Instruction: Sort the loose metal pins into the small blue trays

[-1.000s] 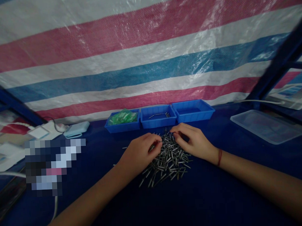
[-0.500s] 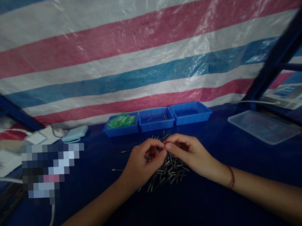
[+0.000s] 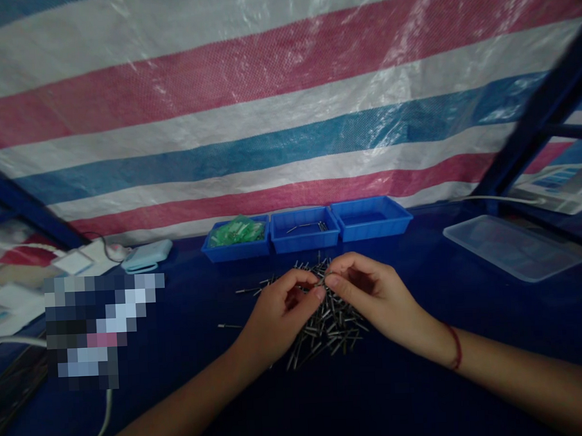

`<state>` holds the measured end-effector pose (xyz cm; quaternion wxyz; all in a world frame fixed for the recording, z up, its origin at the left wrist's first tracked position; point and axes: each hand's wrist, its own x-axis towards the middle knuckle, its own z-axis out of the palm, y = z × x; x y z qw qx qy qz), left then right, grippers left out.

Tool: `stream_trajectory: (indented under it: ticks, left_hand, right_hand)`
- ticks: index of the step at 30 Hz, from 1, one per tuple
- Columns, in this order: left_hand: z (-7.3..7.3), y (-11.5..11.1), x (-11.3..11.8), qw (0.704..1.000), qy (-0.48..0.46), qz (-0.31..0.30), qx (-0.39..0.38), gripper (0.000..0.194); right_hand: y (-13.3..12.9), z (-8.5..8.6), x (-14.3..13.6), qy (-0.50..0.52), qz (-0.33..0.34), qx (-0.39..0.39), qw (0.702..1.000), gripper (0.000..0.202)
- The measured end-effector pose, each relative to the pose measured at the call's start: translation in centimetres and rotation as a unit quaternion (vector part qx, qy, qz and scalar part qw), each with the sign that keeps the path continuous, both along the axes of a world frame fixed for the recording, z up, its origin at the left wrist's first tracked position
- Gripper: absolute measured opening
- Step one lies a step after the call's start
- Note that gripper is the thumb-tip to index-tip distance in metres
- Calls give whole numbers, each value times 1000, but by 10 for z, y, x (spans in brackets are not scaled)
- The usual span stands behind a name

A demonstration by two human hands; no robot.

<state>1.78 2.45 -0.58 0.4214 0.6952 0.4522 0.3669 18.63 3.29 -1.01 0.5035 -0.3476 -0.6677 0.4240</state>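
Note:
My left hand is closed in a pinch, thumb against forefinger, above a heap of thin metal pins. From the right, my right hand pinches in the same way, its fingertips almost meeting those of the left. Between the two pinches shows a small bit of metal pin, mostly covered by the fingers. The heap's pins are slim, silvery to dark, and lie crossed in all directions. A few stray pins lie to the left, some with a thicker end.
Behind the heap stand three blue trays: one with green plastic bags, a middle tray with a few pins, and a right tray. A clear plastic lid lies at right. A light-blue case and cables are at left.
The view has shifted slightly. My fingertips have parted a little, and a bit of metal now shows between them. Both hands stay pinched over the heap.

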Motion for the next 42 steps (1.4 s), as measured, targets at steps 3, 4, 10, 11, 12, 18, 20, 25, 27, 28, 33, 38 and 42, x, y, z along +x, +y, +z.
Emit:
stream_trajectory:
  ticks: [3,4,10,11,12,18,20,25,27,28,33,38,42]
  left_hand:
    - [-1,0,1,1000,14,-5,16,15]
    - [-1,-1,1,1000,19,-5,22,15]
    - [-1,-2,0,996,38,18,80,14]
    - [0,-2,-1,993,43,29,106,12]
    - [1,-2,-1,989,50,41,137,11]
    - [7,-3,-7,953,99,47,283,8]
    - [9,-4,-8,950,114,39,290,6]
    - [13,-1,-10,962,137,43,231,11]
    - [12,3,-12,969,129,51,202,15]
    - [12,6,-13,972,124,55,190,18]
    - [6,19,-24,967,168,50,186,18]
    - [2,25,-33,955,207,23,209,16]
    - [2,26,-36,946,233,-29,222,16]
  right_hand:
    - [0,0,-1,-7,-1,7,1000,10]
    - [-1,1,-1,-10,-3,10,1000,9]
    - [-3,1,1,-17,-6,24,1000,8]
    - [-3,1,1,-17,-6,22,1000,9]
    - [-3,0,1,-18,-5,20,1000,9]
    - [-3,-5,-1,-67,28,3,997,13]
    - [-4,-4,-2,-83,44,8,996,15]
    - [3,8,1,-117,17,52,992,22]
    - [18,15,2,-131,-49,87,986,25]
    - [28,18,2,-143,-84,110,980,25]
    - [83,27,-5,-282,-188,222,914,25]
    - [86,15,-4,-308,-196,224,903,25]
    - [60,-7,15,-309,-161,221,911,22]
